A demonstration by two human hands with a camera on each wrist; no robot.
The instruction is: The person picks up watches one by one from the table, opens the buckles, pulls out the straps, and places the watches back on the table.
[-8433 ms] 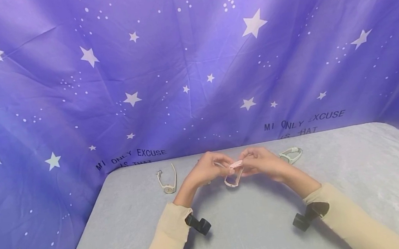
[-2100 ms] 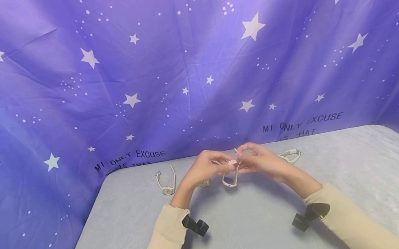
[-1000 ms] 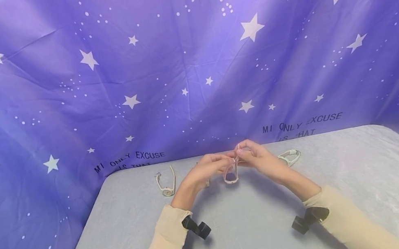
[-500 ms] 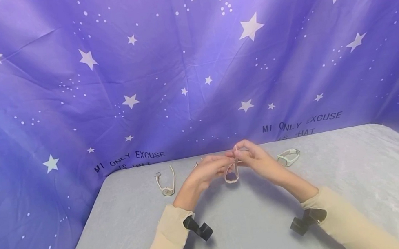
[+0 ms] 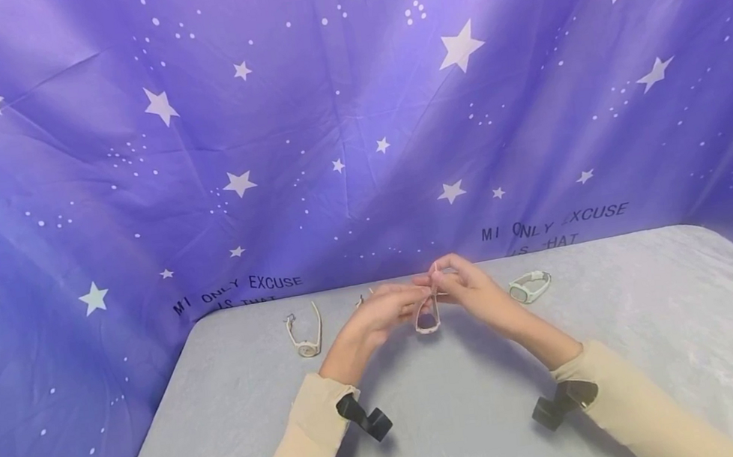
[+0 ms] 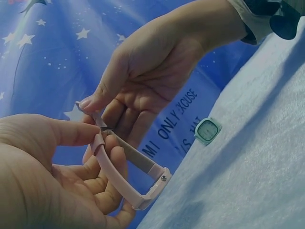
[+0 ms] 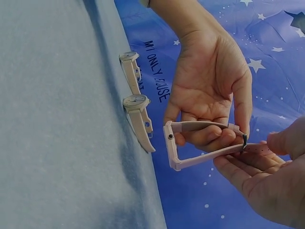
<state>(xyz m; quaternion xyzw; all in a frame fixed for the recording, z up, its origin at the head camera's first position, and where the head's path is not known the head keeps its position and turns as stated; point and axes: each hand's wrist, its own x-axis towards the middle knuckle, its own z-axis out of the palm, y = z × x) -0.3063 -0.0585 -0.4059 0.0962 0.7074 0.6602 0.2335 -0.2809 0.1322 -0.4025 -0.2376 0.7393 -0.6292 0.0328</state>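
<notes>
A pink watch [image 5: 428, 329] hangs between my two hands over the table, its square case [image 7: 172, 145] at the low end of the strap loop. In the left wrist view the strap [image 6: 114, 174] runs up to the buckle, where both hands meet. My left hand [image 5: 379, 314] pinches the strap beside the buckle between thumb and fingers. Its other fingers reach inside the loop. My right hand [image 5: 478, 287] pinches the strap's free end [image 7: 257, 148], which passes through the buckle [image 7: 245, 141] and shows a row of holes.
A beige watch [image 5: 309, 350] lies with its strap unfastened at the left of the grey cloth-covered table [image 5: 463, 421]. Another beige watch [image 7: 136, 101] is mostly behind my left hand in the head view. To the right lies a mint green watch [image 5: 529, 288]. A purple star-patterned curtain [image 5: 299, 115] hangs behind.
Since the oldest frame the watch has turned in my hands and its loop has narrowed. My right fingers have risen a little with the strap end. Over the last half second little moves.
</notes>
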